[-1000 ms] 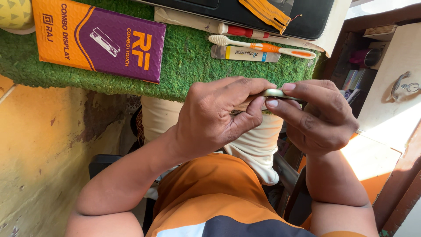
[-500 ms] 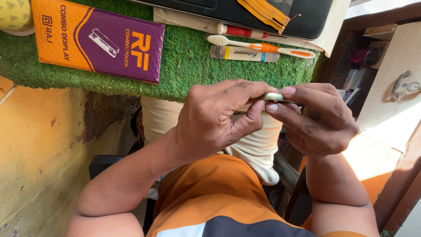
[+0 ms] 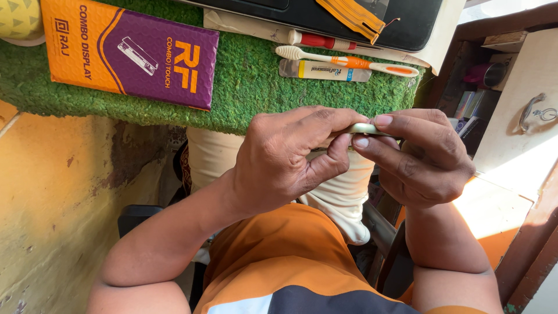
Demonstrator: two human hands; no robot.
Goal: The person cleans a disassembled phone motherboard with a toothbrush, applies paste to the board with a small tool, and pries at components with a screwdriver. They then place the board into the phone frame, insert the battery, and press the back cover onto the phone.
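Note:
My left hand [image 3: 285, 160] and my right hand [image 3: 421, 157] meet in front of my chest, both pinching a small, thin pale-green piece [image 3: 365, 128] between fingertips and thumbs. Only its edge shows; the rest is hidden by my fingers. The hands hover just in front of the near edge of a green turf mat [image 3: 244, 87]. I sit with my knees under the mat.
On the mat lie an orange-and-purple flat box [image 3: 131, 52], a white-and-orange toothbrush [image 3: 349, 61], a flat metal tool [image 3: 322, 71], a red-handled screwdriver [image 3: 319, 40] and a dark device [image 3: 325, 14] with an orange flex strip [image 3: 351, 14]. An open drawer [image 3: 517, 93] stands right.
Both hands have shifted slightly while keeping their grip on the pale-green piece; nothing else has moved.

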